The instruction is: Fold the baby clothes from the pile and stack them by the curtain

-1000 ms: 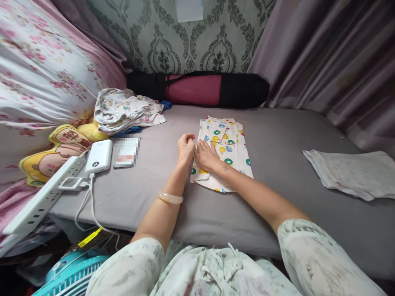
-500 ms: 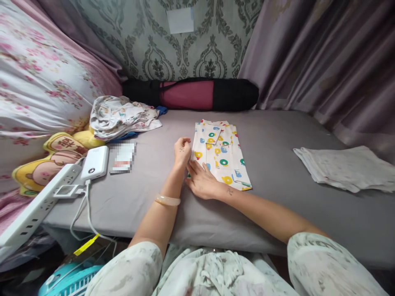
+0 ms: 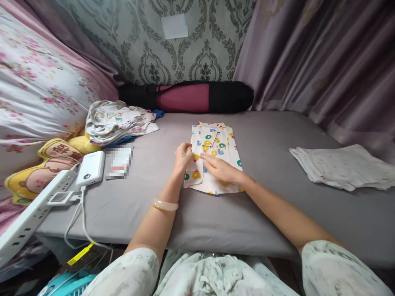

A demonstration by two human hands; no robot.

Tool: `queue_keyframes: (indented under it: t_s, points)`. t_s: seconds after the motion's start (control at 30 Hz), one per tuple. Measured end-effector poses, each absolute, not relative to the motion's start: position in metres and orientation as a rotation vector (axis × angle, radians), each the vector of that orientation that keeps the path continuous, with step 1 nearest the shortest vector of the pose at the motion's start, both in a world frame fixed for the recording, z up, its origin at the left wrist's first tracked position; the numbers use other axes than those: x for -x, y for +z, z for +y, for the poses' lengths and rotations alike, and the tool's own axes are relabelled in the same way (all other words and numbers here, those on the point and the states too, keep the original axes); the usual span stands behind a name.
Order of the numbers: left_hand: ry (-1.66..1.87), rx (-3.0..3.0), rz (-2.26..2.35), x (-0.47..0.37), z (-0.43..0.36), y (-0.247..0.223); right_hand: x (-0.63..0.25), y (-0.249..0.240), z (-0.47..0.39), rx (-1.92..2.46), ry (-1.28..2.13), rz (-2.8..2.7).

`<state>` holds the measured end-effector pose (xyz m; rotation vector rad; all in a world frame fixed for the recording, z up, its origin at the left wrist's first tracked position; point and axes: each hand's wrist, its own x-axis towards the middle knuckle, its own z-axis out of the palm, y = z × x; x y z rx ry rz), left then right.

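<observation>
A white shirt (image 3: pixel 224 176) with a colourful print lies on the grey bed, its left side and a sleeve folded inward over the body. My left hand (image 3: pixel 184 156) is closed at the shirt's left edge, its fingertips partly hidden behind the hand. My right hand (image 3: pixel 220 167) lies open on the shirt's middle, fingers stretched toward the left, next to the edge of the folded-in strip.
Crumpled printed clothes (image 3: pixel 119 121) lie at the back left. A power bank (image 3: pixel 90 167), a power strip (image 3: pixel 37 216) and a yellow plush (image 3: pixel 46 168) are at the left. Folded cloth (image 3: pixel 342 166) sits at the right; a long black-and-red bag (image 3: pixel 185 98) lies along the wall.
My right hand has moved from the shirt's lower left edge up and right onto its middle. The folded strip's lower end is now uncovered. My left hand stays at the left edge.
</observation>
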<state>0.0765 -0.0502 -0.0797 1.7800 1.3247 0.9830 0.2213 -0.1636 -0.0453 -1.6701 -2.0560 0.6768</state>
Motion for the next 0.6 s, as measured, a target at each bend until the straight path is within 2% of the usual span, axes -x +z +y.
queue_keyframes:
  t_s: [0.1,0.23,0.6]
  points:
    - [0.931,-1.857,1.308,-0.082,-0.056,-0.081,-0.244,-0.058,-0.137,1.943,0.452,-2.026]
    - [0.815,-1.966,1.27,-0.09,-0.063,-0.082,-0.256,-0.068,-0.105,2.152,0.382,-2.035]
    - [0.677,-2.229,1.203,-0.091,-0.066,-0.089,-0.251,-0.086,-0.082,2.236,0.328,-2.039]
